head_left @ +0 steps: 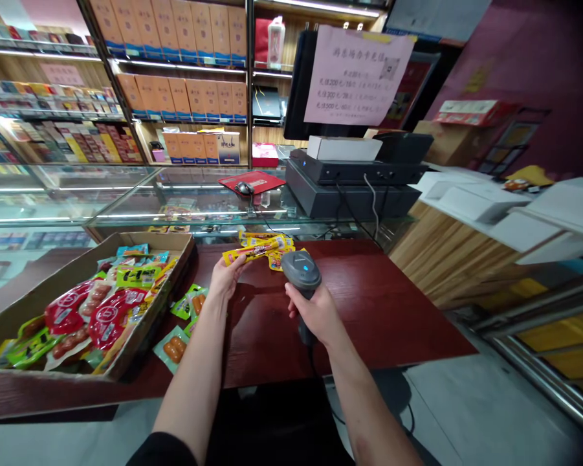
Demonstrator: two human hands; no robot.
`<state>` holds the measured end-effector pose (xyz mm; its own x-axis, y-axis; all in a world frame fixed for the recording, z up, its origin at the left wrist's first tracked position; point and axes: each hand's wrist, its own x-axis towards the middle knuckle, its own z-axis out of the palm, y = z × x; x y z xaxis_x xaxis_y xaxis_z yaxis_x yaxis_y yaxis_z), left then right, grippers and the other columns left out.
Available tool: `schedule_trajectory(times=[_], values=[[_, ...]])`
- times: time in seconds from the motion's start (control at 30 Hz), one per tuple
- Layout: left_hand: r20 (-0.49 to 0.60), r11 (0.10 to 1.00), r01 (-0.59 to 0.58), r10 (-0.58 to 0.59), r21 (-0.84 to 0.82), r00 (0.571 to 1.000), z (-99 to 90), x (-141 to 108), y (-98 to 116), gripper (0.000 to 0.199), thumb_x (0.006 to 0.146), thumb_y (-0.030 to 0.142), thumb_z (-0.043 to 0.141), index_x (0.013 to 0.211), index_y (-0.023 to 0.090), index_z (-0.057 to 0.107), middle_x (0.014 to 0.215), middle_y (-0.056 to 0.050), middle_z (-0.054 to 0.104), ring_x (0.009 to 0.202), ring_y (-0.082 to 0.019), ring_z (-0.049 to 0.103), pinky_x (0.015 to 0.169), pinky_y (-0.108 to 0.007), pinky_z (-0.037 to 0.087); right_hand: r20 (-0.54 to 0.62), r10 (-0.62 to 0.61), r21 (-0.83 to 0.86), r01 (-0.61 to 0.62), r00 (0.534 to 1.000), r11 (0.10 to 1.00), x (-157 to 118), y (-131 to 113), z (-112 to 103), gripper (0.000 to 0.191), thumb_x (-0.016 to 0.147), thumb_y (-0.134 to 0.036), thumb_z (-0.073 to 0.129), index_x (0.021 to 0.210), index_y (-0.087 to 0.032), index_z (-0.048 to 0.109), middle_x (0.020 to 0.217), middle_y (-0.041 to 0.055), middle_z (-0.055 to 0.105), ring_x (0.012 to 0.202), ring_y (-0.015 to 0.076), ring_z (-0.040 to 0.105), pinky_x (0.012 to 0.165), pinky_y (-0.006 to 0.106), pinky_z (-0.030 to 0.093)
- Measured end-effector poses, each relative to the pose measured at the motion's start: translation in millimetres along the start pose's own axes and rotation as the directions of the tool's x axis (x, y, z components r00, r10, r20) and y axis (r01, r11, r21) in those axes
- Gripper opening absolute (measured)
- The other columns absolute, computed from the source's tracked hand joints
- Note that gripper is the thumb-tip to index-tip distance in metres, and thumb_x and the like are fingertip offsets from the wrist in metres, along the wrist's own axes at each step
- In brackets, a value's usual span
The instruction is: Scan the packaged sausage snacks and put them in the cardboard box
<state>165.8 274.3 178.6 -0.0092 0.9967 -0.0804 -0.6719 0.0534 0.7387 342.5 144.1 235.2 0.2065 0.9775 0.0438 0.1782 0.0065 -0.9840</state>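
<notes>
My left hand (pixel 227 277) pinches one end of a long yellow snack packet (pixel 256 250), raised a little above the dark red table. In my right hand (pixel 316 310) is a black barcode scanner (pixel 301 270) with a small blue light on top, gripped by its handle. The scanner's head points away from me, beside the yellow packet. More yellow snack packets (pixel 275 260) lie in a small pile just behind the held one. Left of my left forearm, several green-edged sausage packets (pixel 175 348) rest on the table, partly covered by the arm.
An open cardboard box (pixel 148 336) full of packaged snacks takes up the table's left side. Beyond the dark red table (pixel 369 298) stand a glass counter with a mouse (pixel 244 188) on a red pad, and a monitor bearing a pink paper sign (pixel 356 77). The scanner's cable hangs down near me.
</notes>
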Motion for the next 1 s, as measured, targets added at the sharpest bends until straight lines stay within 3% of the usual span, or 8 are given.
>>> schedule_trajectory(times=[0.17,0.3,0.5,0.7,1.0], values=[[-0.011,0.998,0.047,-0.048,-0.047,0.999,-3.0,3.2,-0.2,0.019,0.071,0.011,0.076,0.087,0.009,0.067,0.091,-0.009,0.072,0.081,-0.016,0.070,0.089,-0.037,0.055,0.015,-0.005,-0.019,0.006,1.000,1.000,-3.3,5.4,0.1,0.030,0.078,-0.045,0.066,0.079,-0.016,0.057,0.051,-0.0019,0.059,0.040,0.0123,0.057,0.042,0.022,0.047],[-0.101,0.995,0.070,-0.077,-0.072,0.992,-5.1,7.0,-2.0,0.019,0.072,0.020,0.077,0.087,0.014,0.066,0.083,-0.003,0.071,0.071,-0.012,0.069,0.083,-0.037,0.058,0.048,0.008,-0.062,-0.005,0.999,0.998,-8.5,7.2,-0.5,0.027,0.077,-0.043,0.065,0.079,-0.017,0.057,0.049,-0.0027,0.058,0.039,0.0123,0.056,0.041,0.022,0.047],[-0.211,0.997,-0.019,0.002,-0.078,0.978,-2.6,9.7,-5.3,0.022,0.068,0.021,0.079,0.085,0.013,0.068,0.076,-0.001,0.070,0.061,-0.010,0.065,0.077,-0.037,0.060,0.141,0.018,-0.087,-0.006,0.990,0.996,-23.3,15.2,7.7,0.023,0.078,-0.040,0.063,0.084,-0.018,0.055,0.053,-0.0035,0.059,0.040,0.0126,0.057,0.039,0.021,0.047],[-0.172,0.999,-0.032,0.024,-0.043,0.985,-4.0,11.2,-8.6,0.038,0.065,0.006,0.077,0.101,0.015,0.070,0.082,-0.003,0.073,0.067,-0.012,0.068,0.072,-0.026,0.056,0.233,0.089,-0.116,-0.063,0.968,0.991,-43.1,25.2,25.9,0.016,0.079,-0.034,0.061,0.082,-0.020,0.053,0.052,-0.0046,0.058,0.039,0.0126,0.056,0.037,0.022,0.046],[-0.134,0.999,-0.047,0.042,-0.029,0.990,-5.6,12.2,-9.9,0.048,0.062,0.013,0.080,0.109,0.016,0.069,0.087,-0.006,0.074,0.073,-0.016,0.069,0.076,-0.029,0.052,0.223,0.087,-0.107,-0.064,0.971,0.992,-46.7,26.5,28.2,0.016,0.079,-0.034,0.062,0.076,-0.022,0.052,0.049,-0.0044,0.058,0.037,0.0141,0.057,0.037,0.023,0.047]])
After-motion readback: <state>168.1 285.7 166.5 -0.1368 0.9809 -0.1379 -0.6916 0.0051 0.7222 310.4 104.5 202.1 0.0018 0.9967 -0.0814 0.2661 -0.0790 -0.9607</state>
